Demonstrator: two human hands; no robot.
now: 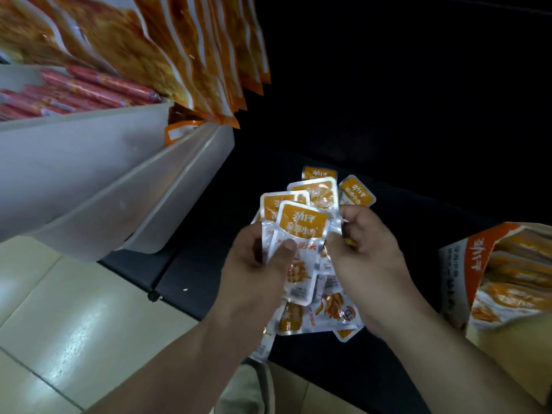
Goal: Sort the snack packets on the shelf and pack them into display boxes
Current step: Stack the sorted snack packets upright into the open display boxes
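You have pale glossy tile floor [59, 294] at near left, dark grout lines, one bright glare patch on it. A dark shelf [191, 273] borders it on the right. White translucent bins [74, 174] stand far left. Far right is unlit, black.

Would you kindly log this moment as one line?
left hand: holds packet fan | right hand: pinches packet fan | display box: partly filled | loose packets: on shelf
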